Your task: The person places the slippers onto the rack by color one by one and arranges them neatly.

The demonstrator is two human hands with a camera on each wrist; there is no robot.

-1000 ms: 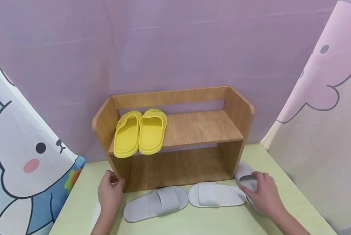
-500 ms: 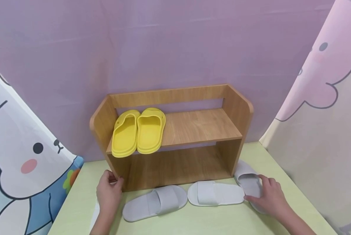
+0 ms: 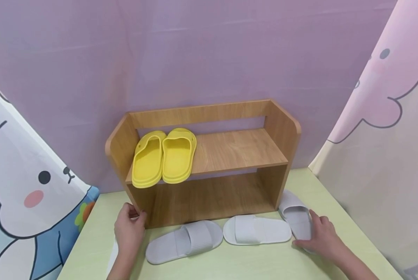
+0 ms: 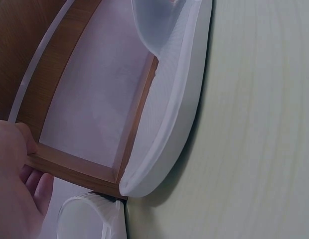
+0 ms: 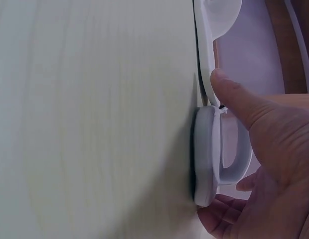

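Light wooden shoe rack (image 3: 240, 149) stands against the backdrop. My left hand (image 3: 130, 227) grips the front edge of its left side panel, thumb in front and fingers outside, as the left wrist view confirms. On the right, my right hand (image 3: 320, 237) spans the heel of a grey slipper (image 3: 292, 208), thumb on its left edge and fingers on its right. That slipper lies on the table, toe beside the rack. In front of the rack lie another grey slipper (image 3: 184, 241) and a white slipper (image 3: 256, 230), crosswise with toes nearly touching.
A pair of yellow clogs (image 3: 163, 159) sits on the left of the upper shelf. Partly hidden behind my left wrist is a white object (image 3: 112, 252). The pale green table (image 3: 250, 264) extends toward me. Printed cloth hangs on both sides.
My right hand has slid back from the strap area of the right grey slipper to its heel. The left hand keeps its hold on the rack. The view has shifted slightly.
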